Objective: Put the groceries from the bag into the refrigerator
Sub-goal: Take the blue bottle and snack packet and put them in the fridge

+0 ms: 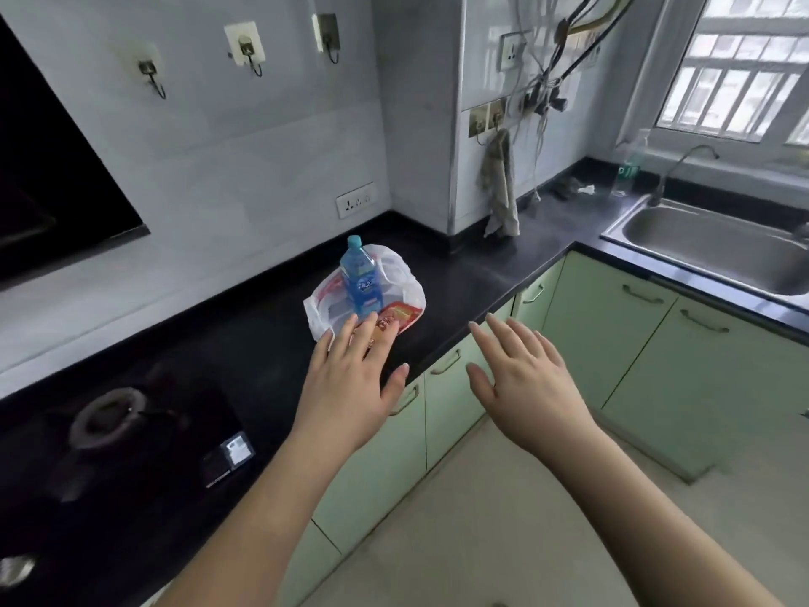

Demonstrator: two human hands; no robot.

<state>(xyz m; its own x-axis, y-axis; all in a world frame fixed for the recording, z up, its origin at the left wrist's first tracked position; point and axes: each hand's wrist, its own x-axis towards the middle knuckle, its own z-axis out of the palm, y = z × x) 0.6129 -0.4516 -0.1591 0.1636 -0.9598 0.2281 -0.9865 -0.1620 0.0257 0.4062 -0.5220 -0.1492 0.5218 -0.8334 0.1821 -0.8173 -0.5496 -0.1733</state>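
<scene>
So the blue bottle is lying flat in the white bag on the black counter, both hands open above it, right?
Not quite. The head view shows the blue bottle standing upright in the white bag, not lying flat. The rest holds: black counter, left hand and right hand open.
</scene>
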